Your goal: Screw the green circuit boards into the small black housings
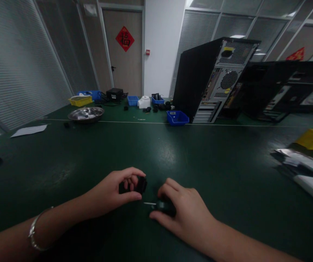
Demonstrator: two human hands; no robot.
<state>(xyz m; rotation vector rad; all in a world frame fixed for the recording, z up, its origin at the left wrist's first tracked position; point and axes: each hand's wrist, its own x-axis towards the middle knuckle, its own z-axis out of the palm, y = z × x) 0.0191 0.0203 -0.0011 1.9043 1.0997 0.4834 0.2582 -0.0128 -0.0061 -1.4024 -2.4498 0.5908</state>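
Twice noticed a hold, low over the dark green surface (104,153). In the left grip (115,187), saw a small black part (142,185), held near the fingertips between thumb and fingers. Could not tell its exact kind, because of darkness. In the right grip (185,205), saw a tool (165,207) with dark handle, enclosed by thumb and curled fingers, with its thin metal shaft (149,203) directed toward the left grip, near the black part. Behind the left grip, on the wrist, observed a silver bracelet (33,232). Well ahead of the left grip, toward its left, saw a metal bowl (87,119). Well ahead of the right grip, observed a blue bin (178,122) beside a tall black computer case (194,72).
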